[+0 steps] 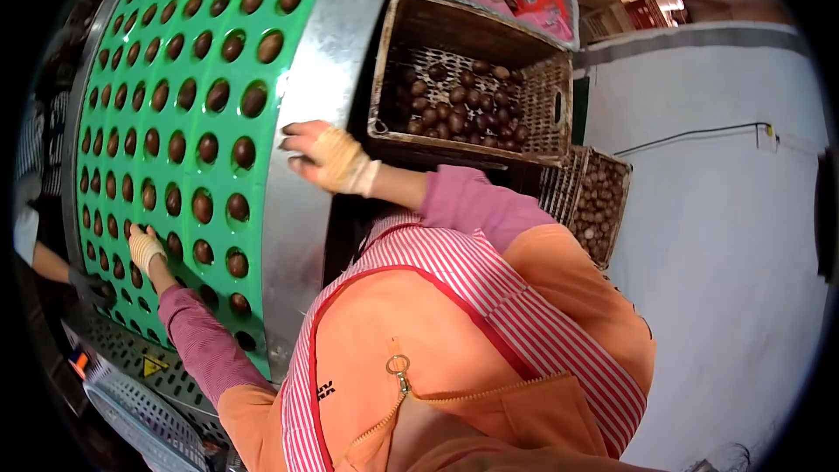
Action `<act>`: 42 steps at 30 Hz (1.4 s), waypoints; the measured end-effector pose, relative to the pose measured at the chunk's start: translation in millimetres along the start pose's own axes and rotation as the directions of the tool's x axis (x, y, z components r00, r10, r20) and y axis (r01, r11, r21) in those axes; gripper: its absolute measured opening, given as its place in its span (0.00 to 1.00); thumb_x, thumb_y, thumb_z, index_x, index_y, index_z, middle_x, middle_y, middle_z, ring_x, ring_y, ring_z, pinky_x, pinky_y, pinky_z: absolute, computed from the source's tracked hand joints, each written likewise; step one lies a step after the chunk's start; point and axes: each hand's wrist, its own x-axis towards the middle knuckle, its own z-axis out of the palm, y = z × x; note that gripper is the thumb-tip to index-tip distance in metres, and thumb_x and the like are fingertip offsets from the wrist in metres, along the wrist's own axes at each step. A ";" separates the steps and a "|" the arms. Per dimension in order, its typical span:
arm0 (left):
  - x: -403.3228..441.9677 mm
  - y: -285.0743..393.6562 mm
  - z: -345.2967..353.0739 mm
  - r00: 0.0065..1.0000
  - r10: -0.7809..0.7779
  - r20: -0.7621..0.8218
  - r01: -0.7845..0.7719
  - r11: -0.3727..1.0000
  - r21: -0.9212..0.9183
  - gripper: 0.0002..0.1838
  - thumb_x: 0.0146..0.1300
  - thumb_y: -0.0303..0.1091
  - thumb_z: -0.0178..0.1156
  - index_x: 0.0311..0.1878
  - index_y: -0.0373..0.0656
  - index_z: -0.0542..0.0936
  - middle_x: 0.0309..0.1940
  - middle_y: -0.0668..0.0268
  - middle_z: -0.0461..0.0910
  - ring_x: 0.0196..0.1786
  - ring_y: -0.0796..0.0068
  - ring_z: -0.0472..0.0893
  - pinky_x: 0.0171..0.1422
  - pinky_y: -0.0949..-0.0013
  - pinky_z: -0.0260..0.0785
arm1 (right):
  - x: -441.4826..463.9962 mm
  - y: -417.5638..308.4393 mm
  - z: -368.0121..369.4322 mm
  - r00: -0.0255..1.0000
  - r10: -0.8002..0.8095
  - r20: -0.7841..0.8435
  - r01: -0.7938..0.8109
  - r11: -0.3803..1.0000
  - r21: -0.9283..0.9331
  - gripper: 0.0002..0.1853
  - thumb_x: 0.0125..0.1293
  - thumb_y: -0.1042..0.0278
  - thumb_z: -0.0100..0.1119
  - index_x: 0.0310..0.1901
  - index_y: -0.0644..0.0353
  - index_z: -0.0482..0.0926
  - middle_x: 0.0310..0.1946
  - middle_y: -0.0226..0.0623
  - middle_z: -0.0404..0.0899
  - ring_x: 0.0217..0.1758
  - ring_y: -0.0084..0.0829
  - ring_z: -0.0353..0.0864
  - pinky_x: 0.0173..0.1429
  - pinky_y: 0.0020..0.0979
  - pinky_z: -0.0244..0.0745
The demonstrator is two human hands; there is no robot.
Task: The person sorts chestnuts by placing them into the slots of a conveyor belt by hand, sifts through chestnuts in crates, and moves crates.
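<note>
A green conveyor belt (188, 140) carries rows of oval pockets, most of them with a dark brown egg-shaped item (243, 153) inside. My left hand (146, 249), in a cream fingerless glove, reaches over the belt's lower part. Its fingers are apart and close to the brown items; whether they touch one is unclear. Over the metal side rail (301, 236) is my right hand (328, 157), gloved alike, with dark fingertips spread toward the belt and nothing visible in it.
Right of the rail stands a worn crate (559, 135) holding many brown items. Behind it is a bin (572, 9) with red and pink plastic; a second crate (625, 197) sits lower right. At left, a co-worker's dark-gloved hand (92, 288) is at the belt. A blue basket (144, 424) stands below.
</note>
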 end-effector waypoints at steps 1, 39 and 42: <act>1.1 9.0 -5.9 0.994 -0.081 0.077 0.078 0.996 0.042 0.20 0.71 0.40 0.53 0.61 0.41 0.68 0.53 0.51 0.78 0.51 0.46 0.79 0.50 0.49 0.75 | -5.6 8.2 -28.0 0.999 0.050 0.008 -0.050 0.998 -0.043 0.13 0.57 0.65 0.60 0.43 0.59 0.81 0.47 0.44 0.79 0.50 0.47 0.78 0.58 0.42 0.73; -260.1 547.0 80.3 0.159 0.726 0.670 -0.152 0.688 -0.710 0.28 0.76 0.45 0.43 0.74 0.44 0.58 0.69 0.60 0.66 0.71 0.67 0.65 0.71 0.67 0.57 | -189.4 303.0 -222.6 -0.017 0.658 0.753 -0.671 -0.566 0.479 0.51 0.55 0.40 0.70 0.74 0.51 0.53 0.72 0.47 0.54 0.72 0.53 0.59 0.66 0.60 0.68; -249.0 559.9 112.8 -0.055 0.781 0.622 -0.247 0.593 -0.766 0.29 0.74 0.45 0.46 0.75 0.47 0.59 0.71 0.61 0.63 0.73 0.64 0.61 0.73 0.63 0.57 | -171.1 290.5 -215.7 0.035 0.648 0.761 -0.626 -0.580 0.522 0.47 0.59 0.44 0.68 0.74 0.45 0.53 0.74 0.41 0.51 0.71 0.52 0.61 0.63 0.63 0.71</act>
